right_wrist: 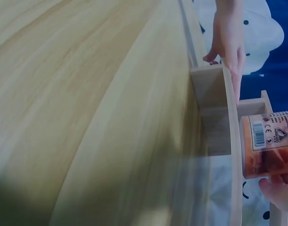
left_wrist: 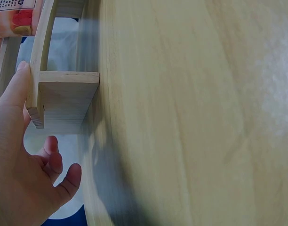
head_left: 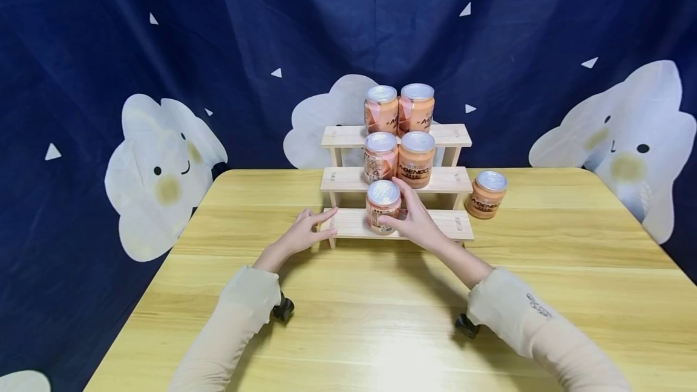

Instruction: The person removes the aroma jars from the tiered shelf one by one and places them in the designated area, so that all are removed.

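The right hand [head_left: 416,219] is holding the front can [head_left: 381,205] at the bottom shelf [head_left: 443,224], its grip pinching the can's side with the thumb in front and a finger reaching behind. The can is standing upright, a little left of the shelf's middle, with bare plank showing on both sides; whether its base is fully touching the wood is hard to tell. The left hand [head_left: 299,231] is touching the shelf's left end, its grip spread, one finger lying along the plank in the left wrist view.

Behind, the wooden stand [head_left: 345,179] is carrying two middle cans [head_left: 416,165] and two upper cans [head_left: 418,114], each pair sitting side by side with plank extending left and right towards the ends. A lone can [head_left: 486,196] is standing on the tabletop [head_left: 354,301], near the stand's right end. The tabletop is stretching wide before the stand, while its far edge is running close behind, near the blue curtain [head_left: 239,29].
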A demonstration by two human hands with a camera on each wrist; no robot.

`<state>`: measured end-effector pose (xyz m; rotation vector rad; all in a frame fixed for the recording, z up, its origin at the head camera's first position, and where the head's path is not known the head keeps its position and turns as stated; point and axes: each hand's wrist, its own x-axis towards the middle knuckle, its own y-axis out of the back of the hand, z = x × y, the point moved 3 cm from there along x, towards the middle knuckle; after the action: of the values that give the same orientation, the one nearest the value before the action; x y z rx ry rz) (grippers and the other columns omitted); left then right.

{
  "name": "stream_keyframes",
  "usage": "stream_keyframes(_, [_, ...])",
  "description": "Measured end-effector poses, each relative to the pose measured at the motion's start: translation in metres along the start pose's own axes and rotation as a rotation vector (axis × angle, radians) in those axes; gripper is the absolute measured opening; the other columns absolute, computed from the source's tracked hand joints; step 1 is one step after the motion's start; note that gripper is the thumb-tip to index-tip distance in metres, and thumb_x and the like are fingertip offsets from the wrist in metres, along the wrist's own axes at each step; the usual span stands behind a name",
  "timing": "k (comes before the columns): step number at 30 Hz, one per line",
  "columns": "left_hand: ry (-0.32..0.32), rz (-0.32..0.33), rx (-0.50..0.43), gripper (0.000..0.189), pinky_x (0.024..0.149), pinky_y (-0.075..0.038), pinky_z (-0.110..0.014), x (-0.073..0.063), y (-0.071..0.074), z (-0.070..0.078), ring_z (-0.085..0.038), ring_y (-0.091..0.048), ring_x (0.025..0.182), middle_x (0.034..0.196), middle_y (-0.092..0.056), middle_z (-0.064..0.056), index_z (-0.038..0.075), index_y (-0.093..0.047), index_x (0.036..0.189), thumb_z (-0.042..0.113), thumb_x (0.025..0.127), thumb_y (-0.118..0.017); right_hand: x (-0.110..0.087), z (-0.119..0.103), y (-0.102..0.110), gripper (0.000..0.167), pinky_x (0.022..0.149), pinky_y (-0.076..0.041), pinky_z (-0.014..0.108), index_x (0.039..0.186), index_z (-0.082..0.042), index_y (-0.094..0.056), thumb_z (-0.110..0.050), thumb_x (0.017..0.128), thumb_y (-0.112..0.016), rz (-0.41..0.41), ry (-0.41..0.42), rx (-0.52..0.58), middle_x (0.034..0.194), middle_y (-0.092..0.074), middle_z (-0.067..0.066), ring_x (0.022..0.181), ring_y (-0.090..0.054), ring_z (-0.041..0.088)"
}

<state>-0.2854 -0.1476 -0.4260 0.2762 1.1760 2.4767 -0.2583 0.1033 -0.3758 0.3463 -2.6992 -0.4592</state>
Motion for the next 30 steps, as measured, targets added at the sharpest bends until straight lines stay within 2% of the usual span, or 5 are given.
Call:
stream_keyframes(7, [-0.001, -0.003, 0.006, 0.058, 0.066, -0.027, -0.031, -0.001, 0.001, 0.0, -0.02, -0.028, 0.077, 0.084, -0.036, -0.011, 0.02, -0.041, 0.138, 0.034, 0.086, -0.062, 0.001, 0.004, -0.008, 0.085, 0.102, -0.024, 0.05, 0.141, -0.004, -0.023, -0.009, 0.074, -0.075, 0.086, -0.012, -0.05, 0.136, -0.026, 0.024, 0.124, -0.031, 0.034])
stream_keyframes(14, [-0.003, -0.006, 0.007, 0.058, 0.066, -0.027, -0.031, 0.0, 0.001, 0.001, -0.02, -0.029, 0.077, 0.084, -0.037, -0.011, 0.021, -0.04, 0.139, 0.034, 0.086, -0.062, 0.001, 0.002, -0.011, 0.082, 0.098, -0.031, 0.049, 0.138, -0.002, -0.028, -0.007, 0.072, -0.076, 0.153, -0.044, -0.042, 0.131, -0.03, 0.025, 0.119, -0.035, 0.035])
stream_keyframes(20, [-0.005, -0.009, 0.012, 0.058, 0.067, -0.028, -0.031, 0.0, 0.001, 0.002, -0.021, -0.03, 0.079, 0.085, -0.038, -0.011, 0.021, -0.04, 0.139, 0.035, 0.087, -0.061, -0.007, -0.023, -0.009, 0.074, 0.09, -0.037, 0.05, 0.133, 0.007, -0.031, 0.001, 0.073, -0.074, 0.167, -0.018, -0.034, 0.126, -0.033, 0.029, 0.113, -0.039, 0.04])
stream_keyframes(27, [-0.007, -0.013, 0.008, 0.058, 0.069, -0.029, -0.032, -0.001, 0.0, 0.002, -0.021, -0.032, 0.081, 0.087, -0.04, -0.011, 0.02, -0.04, 0.139, 0.035, 0.087, -0.06, -0.01, 0.001, -0.004, 0.077, 0.084, -0.041, 0.042, 0.134, 0.003, -0.033, -0.003, 0.071, -0.076, 0.156, 0.016, -0.07, 0.127, -0.035, 0.024, 0.11, -0.043, 0.033])
stream_keyframes(30, [-0.011, -0.01, 0.008, 0.058, 0.07, -0.029, -0.032, -0.001, 0.001, 0.001, -0.02, -0.031, 0.081, 0.088, -0.041, -0.011, 0.02, -0.04, 0.139, 0.035, 0.087, -0.06, -0.013, 0.001, 0.0, 0.078, 0.085, -0.04, 0.043, 0.136, 0.001, -0.033, -0.003, 0.071, -0.076, 0.148, 0.017, -0.045, 0.128, -0.035, 0.023, 0.112, -0.041, 0.032])
